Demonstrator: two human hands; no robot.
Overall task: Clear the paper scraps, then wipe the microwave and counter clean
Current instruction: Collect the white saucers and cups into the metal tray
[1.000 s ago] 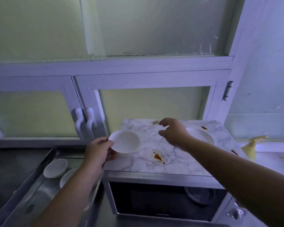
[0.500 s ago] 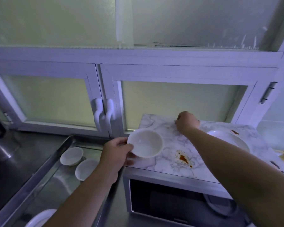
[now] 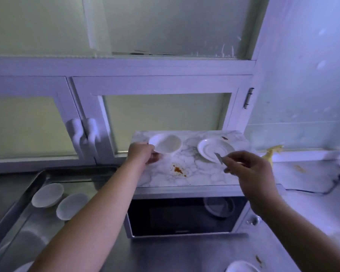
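On top of the microwave (image 3: 185,216) we note the left hand (image 3: 140,155) gripping a white bowl (image 3: 165,143) by its rim, while the right hand (image 3: 249,169), above a white plate (image 3: 210,149), has its fingers (image 3: 231,160) pinching a small paper scrap (image 3: 218,158), an orange stain (image 3: 178,169) lying between them.

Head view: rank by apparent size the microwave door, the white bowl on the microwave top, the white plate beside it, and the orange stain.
1. microwave door
2. and 3. white bowl and white plate: look alike, not ranked
4. orange stain
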